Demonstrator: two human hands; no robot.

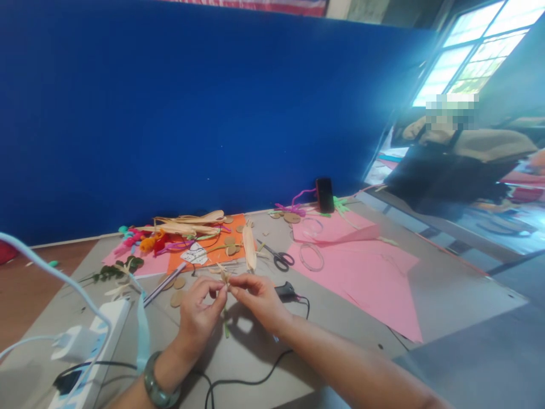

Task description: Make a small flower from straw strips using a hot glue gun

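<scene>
Pale husk piece (225,276) is above the desk (336,311), pinched in the fingertips of my left hand (200,309) and right hand (260,301). Looks thin, dry; pulling too hard could split it. Black tool (286,291) lies beside my right hand; catching its cord (308,309) could drag it.

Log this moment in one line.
left hand: pinching tan piece | right hand: pinching same piece | nearby: scissors, pink paper

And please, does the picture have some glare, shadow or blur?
Head view: hazy glare from the window at upper right; soft shadows under the hands on the table; the small pale piece they pinch looks too blurred for detail.
</scene>
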